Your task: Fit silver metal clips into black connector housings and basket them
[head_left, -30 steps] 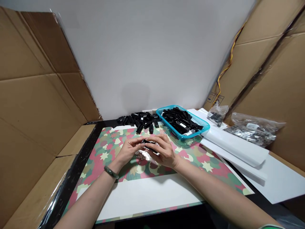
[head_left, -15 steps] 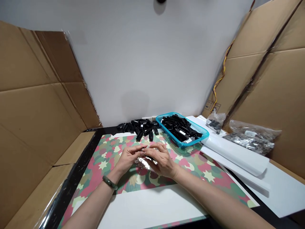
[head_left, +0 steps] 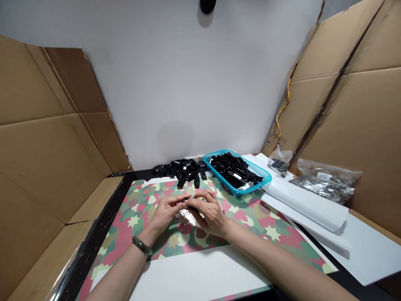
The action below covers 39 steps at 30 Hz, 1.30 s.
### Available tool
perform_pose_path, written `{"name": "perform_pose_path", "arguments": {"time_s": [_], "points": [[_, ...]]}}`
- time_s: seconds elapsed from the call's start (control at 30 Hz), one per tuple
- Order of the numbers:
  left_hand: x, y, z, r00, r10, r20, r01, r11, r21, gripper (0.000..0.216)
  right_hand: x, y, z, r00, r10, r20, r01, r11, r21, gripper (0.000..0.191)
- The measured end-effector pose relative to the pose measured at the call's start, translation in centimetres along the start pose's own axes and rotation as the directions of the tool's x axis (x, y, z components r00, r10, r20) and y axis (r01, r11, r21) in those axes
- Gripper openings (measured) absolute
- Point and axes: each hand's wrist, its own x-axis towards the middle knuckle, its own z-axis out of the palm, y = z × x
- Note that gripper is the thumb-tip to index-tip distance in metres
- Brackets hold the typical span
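Observation:
My left hand [head_left: 167, 211] and my right hand [head_left: 210, 211] meet over the patterned sheet [head_left: 134, 236]. Between their fingertips they pinch a small black piece [head_left: 187, 200], mostly hidden by the fingers. Both hands are closed on it. A heap of small shiny metal parts [head_left: 187, 216] lies on the sheet just under and behind my right hand. Farther back is a loose pile of black oblong plastic pieces [head_left: 181, 171]. To its right a blue plastic basket [head_left: 216, 176] holds many similar black pieces.
Rolled white paper [head_left: 308, 205] and flat white sheets lie on the right. Clear bags of parts [head_left: 326, 184] rest behind them. Cardboard walls [head_left: 53, 150] stand at both sides. A white sheet [head_left: 194, 271] covers the table's near part.
The view has tilted up slightly and shifted a little. My hands stay together on the small black piece, with only slight finger movement.

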Motion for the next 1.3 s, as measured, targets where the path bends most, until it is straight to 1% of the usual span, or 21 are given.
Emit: {"name": "perform_pose_path", "arguments": {"time_s": [0.1,0.17,0.2,0.27,0.3,0.37,0.43,0.47,0.5,0.6,0.7,0.8,0.9,0.97,1.13,1.3], "points": [[0.2,-0.2,-0.2,0.999,-0.014,-0.047,0.014,1.000,0.005,0.033,-0.1,0.1,0.2,1.000,0.002,-0.016,-0.001,1.000,0.020,0.026],[0.3,-0.3,-0.3,0.997,-0.016,-0.082,0.017,1.000,0.019,0.035,-0.1,0.3,0.4,0.998,0.011,-0.060,-0.008,0.998,0.057,0.029],[0.3,-0.4,-0.3,0.995,-0.013,-0.095,0.016,0.999,0.028,0.036,-0.1,0.4,0.4,0.996,0.032,-0.084,-0.026,0.997,0.074,0.031],[0.3,-0.5,-0.3,0.993,-0.026,-0.111,0.031,0.999,0.044,0.039,-0.2,0.7,0.5,0.988,0.112,-0.108,-0.102,0.990,0.097,0.036],[0.3,-0.6,-0.3,0.993,-0.039,-0.114,0.045,0.998,0.046,0.040,-0.3,1.0,0.6,0.983,0.162,-0.086,-0.153,0.983,0.105,0.039],[0.3,-0.7,-0.3,0.992,-0.066,-0.105,0.071,0.997,0.042,0.042,-0.5,1.5,0.6,0.969,0.244,0.031,-0.246,0.961,0.126,0.044],[0.2,-0.6,-0.2,0.992,-0.083,-0.091,0.087,0.996,0.037,0.042,-0.9,2.0,0.7,0.945,0.279,0.168,-0.304,0.941,0.147,0.042],[0.2,-0.5,-0.2,0.992,-0.089,-0.089,0.092,0.995,0.031,0.043,-1.0,2.1,0.8,0.934,0.287,0.214,-0.321,0.935,0.149,0.039],[0.1,-0.3,-0.1,0.991,-0.098,-0.092,0.100,0.995,0.022,0.045,-1.2,2.2,0.8,0.927,0.291,0.236,-0.329,0.933,0.144,0.037],[0.0,0.1,-0.1,0.986,-0.152,-0.071,0.150,0.988,-0.036,0.050,-1.3,2.4,0.9,0.933,0.275,0.232,-0.307,0.944,0.118,0.032],[-0.1,0.2,-0.4,0.971,-0.237,-0.001,0.237,0.971,-0.017,0.041,-1.3,2.5,0.9,0.939,0.248,0.237,-0.275,0.957,0.087,0.026],[-0.1,-0.2,-0.9,0.965,-0.260,0.026,0.259,0.966,0.020,0.037,-1.4,2.5,1.0,0.936,0.247,0.249,-0.267,0.962,0.051,0.024],[0.1,-0.4,-1.0,0.960,-0.278,0.037,0.278,0.961,0.000,0.035,-1.4,2.5,1.1,0.932,0.256,0.256,-0.273,0.961,0.032,0.021],[0.3,-0.4,-0.9,0.960,-0.281,0.016,0.281,0.959,-0.035,0.037,-1.4,2.5,1.1,0.932,0.263,0.249,-0.278,0.960,0.025,0.019],[0.3,-0.5,-0.2,0.948,-0.290,-0.134,0.276,0.954,-0.114,0.043,-1.3,2.4,1.0,0.926,0.285,0.249,-0.294,0.956,0.000,0.016],[0.4,-1.0,-0.2,0.939,-0.297,-0.173,0.275,0.951,-0.142,0.048,-1.4,2.4,1.0,0.920,0.299,0.254,-0.308,0.951,-0.003,0.020]]}}
